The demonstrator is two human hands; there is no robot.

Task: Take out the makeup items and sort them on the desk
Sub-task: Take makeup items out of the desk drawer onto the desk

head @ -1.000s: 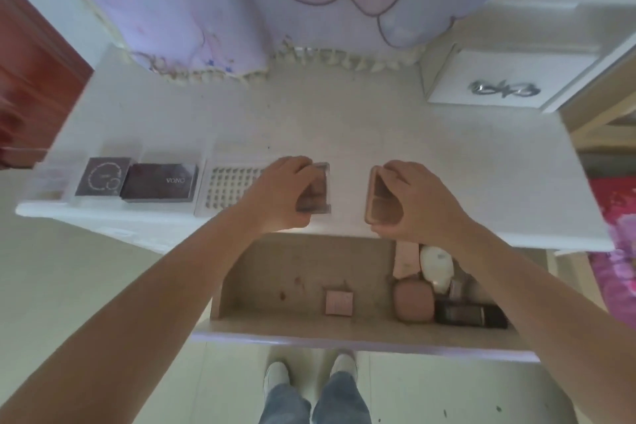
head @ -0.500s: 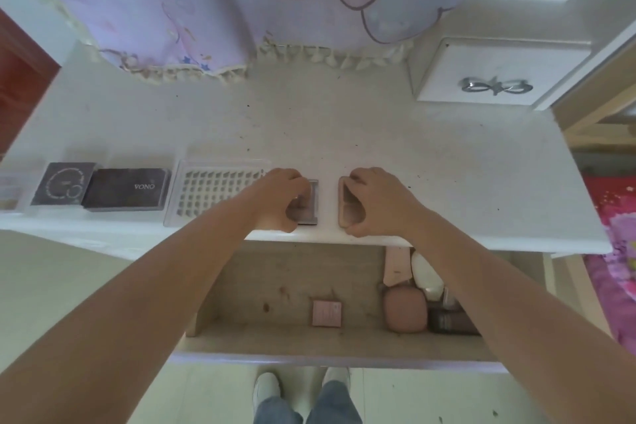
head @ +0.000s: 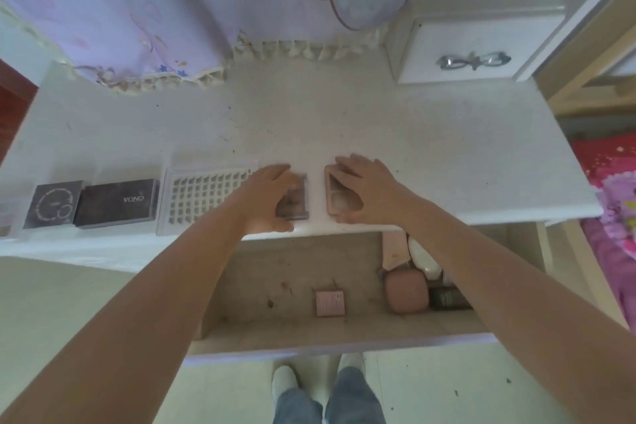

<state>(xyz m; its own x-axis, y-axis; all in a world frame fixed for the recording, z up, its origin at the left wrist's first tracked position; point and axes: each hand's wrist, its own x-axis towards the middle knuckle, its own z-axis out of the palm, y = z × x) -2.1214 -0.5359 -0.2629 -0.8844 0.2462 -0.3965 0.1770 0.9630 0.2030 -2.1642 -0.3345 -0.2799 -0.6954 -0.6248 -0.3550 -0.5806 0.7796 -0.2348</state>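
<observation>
On the white desk (head: 430,162), near its front edge, two palettes lie side by side. My left hand (head: 272,196) grips the dark clear-lidded palette (head: 297,208), fingers at its far end and thumb at the near end. My right hand (head: 370,191) arches over the pink palette (head: 339,205) and holds it the same way. Below, the open drawer (head: 275,272) holds a small pink box (head: 330,303), a rounded pink compact (head: 406,291), a pink tube (head: 394,249), a white bottle (head: 425,260) and a dark item (head: 447,298) partly hidden by my right arm.
Left of my hands stand a clear tray with a grid (head: 203,196), a dark box marked VONO (head: 117,203) and a dark square box (head: 51,205). A lilac cloth (head: 172,10) hangs at the back. A small white drawer unit with a bow handle (head: 471,60) stands back right.
Both hands have drawn closer together and the two palettes now lie nearly side by side at the desk's front edge. My right fingers have straightened somewhat.
</observation>
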